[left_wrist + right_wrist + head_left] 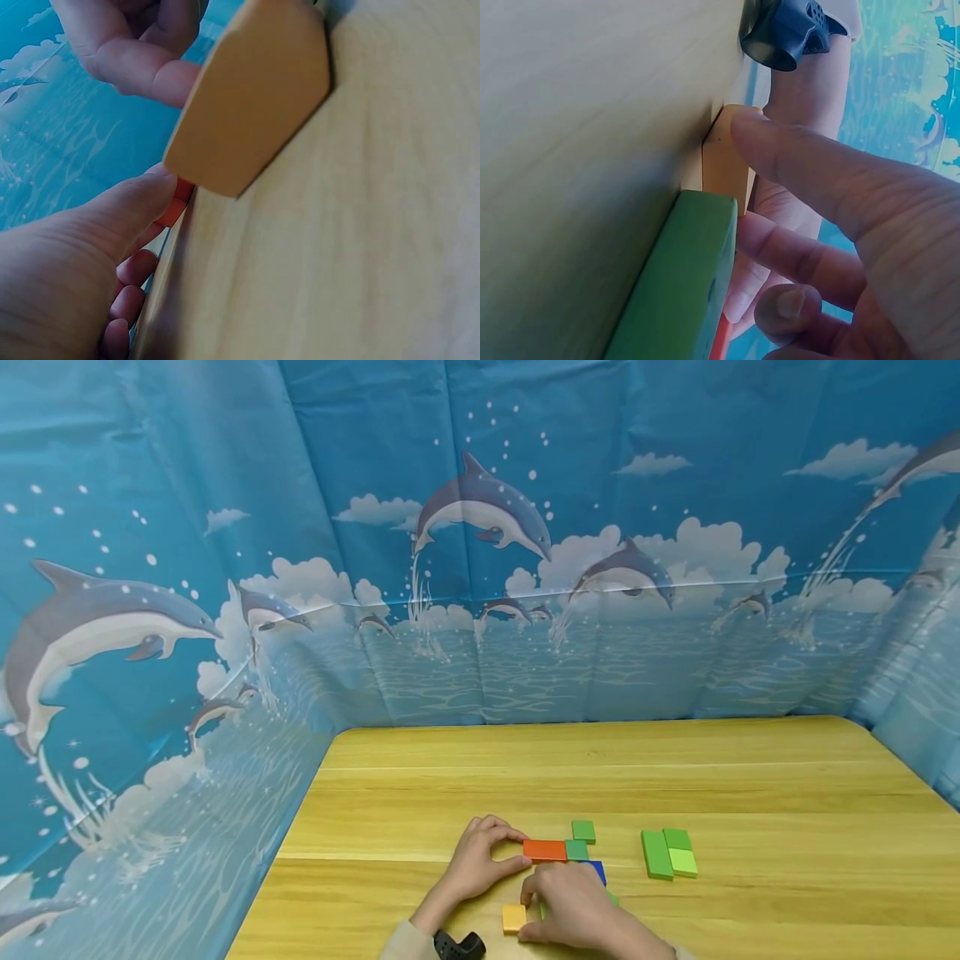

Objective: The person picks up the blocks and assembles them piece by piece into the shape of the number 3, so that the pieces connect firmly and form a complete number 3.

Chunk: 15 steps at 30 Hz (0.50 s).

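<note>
Head view: pinch grips, left hand (476, 860) on red block (545, 851), palm-down right hand (573, 903) on orange block (513, 919)

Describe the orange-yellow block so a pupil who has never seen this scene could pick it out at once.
Find the yellow wood-grain table in front of the dolphin backdrop. Low in the head view, in the grip of the right hand, is the small orange-yellow block, square from above. Its colour sets it apart from the red block, blue block and green blocks nearby.
</note>
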{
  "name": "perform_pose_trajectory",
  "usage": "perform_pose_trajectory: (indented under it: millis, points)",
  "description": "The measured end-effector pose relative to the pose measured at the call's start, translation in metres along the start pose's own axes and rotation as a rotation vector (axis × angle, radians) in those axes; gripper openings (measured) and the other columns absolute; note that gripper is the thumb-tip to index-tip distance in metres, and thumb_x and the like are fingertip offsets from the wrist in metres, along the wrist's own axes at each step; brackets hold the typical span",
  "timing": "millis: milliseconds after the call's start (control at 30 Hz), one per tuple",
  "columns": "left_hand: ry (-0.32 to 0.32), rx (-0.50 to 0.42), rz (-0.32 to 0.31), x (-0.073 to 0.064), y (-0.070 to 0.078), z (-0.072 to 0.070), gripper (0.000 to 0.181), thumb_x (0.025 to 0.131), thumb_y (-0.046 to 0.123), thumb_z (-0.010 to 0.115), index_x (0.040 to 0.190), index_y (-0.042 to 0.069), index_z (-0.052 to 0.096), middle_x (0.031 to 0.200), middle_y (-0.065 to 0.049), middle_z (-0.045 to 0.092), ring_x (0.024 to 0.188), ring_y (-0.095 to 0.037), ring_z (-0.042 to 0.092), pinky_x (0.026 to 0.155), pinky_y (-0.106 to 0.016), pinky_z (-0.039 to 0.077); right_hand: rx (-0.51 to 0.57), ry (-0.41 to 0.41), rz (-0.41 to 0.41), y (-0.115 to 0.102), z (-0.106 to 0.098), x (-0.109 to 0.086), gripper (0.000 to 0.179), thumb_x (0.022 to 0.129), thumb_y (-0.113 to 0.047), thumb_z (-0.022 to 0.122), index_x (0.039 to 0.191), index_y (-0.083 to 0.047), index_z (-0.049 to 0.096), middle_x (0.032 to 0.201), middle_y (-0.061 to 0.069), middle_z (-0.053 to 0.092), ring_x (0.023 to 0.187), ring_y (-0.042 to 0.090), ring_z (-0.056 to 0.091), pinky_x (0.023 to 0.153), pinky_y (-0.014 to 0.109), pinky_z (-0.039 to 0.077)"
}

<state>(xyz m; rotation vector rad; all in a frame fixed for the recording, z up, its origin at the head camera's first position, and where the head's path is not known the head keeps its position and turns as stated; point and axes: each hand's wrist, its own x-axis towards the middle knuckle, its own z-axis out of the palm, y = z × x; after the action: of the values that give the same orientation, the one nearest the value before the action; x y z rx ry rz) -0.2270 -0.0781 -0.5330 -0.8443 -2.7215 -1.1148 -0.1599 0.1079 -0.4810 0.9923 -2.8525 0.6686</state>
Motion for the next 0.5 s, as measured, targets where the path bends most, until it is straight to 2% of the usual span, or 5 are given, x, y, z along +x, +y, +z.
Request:
perform_pose_trajectory:
  millis: [500]
  points:
    - [-0.002, 0.005, -0.005, 0.0005, -0.0003, -0.0001, 0.033, 0.084, 0.052, 0.065, 0.107, 0.029, 0.07, 0.104, 0.014, 0.054, 0.1, -0.009, 0.045, 0.086, -0.033, 0.039, -0.053, 0.053, 0.061, 0.0006, 0.0013, -0.0027, 0.034, 0.06, -0.057, 0.081, 0.07, -0.028, 0.066, 0.067, -0.016, 0.042, 0.052, 0.001, 0.035, 0.046, 0.025, 0.028]
